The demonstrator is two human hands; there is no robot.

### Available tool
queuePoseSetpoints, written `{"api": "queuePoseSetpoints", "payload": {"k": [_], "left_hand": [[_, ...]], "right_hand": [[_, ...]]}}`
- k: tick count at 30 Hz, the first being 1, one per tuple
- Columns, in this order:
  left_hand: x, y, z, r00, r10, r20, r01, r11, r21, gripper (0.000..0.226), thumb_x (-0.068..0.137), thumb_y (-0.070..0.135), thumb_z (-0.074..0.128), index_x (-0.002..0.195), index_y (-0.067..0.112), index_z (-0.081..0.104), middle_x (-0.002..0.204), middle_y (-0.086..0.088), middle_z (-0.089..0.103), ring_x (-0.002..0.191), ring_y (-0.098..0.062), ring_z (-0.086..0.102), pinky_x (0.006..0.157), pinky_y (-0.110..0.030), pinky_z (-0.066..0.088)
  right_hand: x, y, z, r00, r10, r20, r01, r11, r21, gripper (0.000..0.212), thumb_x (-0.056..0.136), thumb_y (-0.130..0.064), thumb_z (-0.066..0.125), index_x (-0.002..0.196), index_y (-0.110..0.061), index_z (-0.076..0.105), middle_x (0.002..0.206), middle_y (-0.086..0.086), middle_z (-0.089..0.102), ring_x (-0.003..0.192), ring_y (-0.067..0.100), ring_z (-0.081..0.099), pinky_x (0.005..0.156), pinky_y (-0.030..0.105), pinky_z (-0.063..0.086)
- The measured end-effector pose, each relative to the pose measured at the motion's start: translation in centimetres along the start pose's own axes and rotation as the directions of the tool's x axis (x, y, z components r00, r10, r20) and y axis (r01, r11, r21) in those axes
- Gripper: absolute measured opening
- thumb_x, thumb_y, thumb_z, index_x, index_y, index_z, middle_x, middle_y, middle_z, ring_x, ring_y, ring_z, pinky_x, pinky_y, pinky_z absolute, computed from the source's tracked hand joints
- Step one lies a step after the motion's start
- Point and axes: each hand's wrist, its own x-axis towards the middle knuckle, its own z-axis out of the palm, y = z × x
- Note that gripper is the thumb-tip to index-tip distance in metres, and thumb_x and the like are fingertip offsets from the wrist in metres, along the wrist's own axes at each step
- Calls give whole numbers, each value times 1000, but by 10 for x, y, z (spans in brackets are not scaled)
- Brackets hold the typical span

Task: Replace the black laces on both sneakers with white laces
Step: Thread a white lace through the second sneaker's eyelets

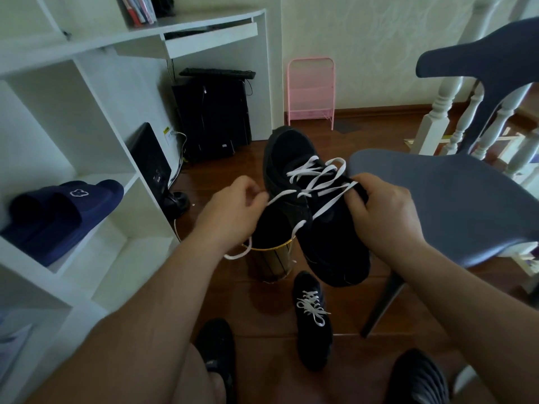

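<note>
Second sneaker held in mid-air, white lace partly threaded.

The right hand (379, 211) curls round the right side of the raised black sneaker (306, 199), fingers at the eyelets where the white lace (318, 182) crosses. The left hand (233, 205) pinches one end of that lace, pulling it out to the left; a slack tail hangs over the gold-rimmed bin (271, 258) below. The finished sneaker (313, 319), already laced white and tied, sits on the floor near the person's feet. Likely risks: uneven lace ends from pulling one side too far, a skipped eyelet, or the shoe slipping from its one-handed hold.
</note>
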Motion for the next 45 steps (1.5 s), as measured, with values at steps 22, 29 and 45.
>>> {"api": "queuePoseSetpoints", "payload": {"k": [22, 29, 45], "left_hand": [[3, -7, -5, 986, -99, 137, 105, 994, -33, 23, 106, 49, 55, 118, 30, 53, 102, 6, 61, 90, -11, 61, 71, -34, 47], [-17, 34, 10, 987, 129, -99, -159, 897, -412, 35, 113, 17, 38, 141, 33, 51, 101, 11, 69, 80, -1, 62, 74, -24, 51], [-20, 40, 29, 977, 159, -144, -193, 946, -261, 16, 102, 37, 67, 112, 35, 79, 91, 21, 72, 86, 6, 66, 72, -9, 52]], "right_hand": [[5, 1, 1, 991, 90, 96, -91, 996, 4, 19, 103, -29, 55, 96, -18, 70, 78, -2, 68, 74, 20, 62, 62, 34, 49], [4, 4, 4, 820, 304, 484, -499, 794, 347, 14, 100, -29, 68, 96, -19, 76, 83, 1, 77, 77, 18, 75, 57, 30, 55], [-2, -22, 9, 787, 268, 556, -608, 487, 627, 26, 109, -22, 53, 111, -9, 75, 96, 12, 79, 89, 25, 77, 79, 39, 61]]}}
